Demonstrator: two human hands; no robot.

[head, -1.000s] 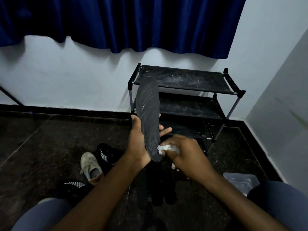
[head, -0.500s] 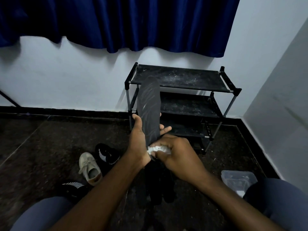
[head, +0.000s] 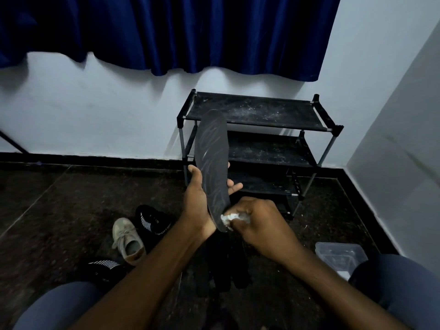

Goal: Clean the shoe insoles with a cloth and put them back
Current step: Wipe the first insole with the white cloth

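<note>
The left hand (head: 198, 198) is holding the dark insole (head: 212, 163) upright, fingers wrapping its lower half. The right hand (head: 259, 222) is pinching a white cloth (head: 229, 217) and pressing it on the insole's bottom end.

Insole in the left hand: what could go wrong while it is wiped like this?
The left hand grips the insole only by its lower half, so the free top may bend or slip under pressure. The right hand holds a small wad of cloth at the bottom tip; the pale streaks higher up might get missed. If dropped, it could land on the floor and get dirty.
</note>
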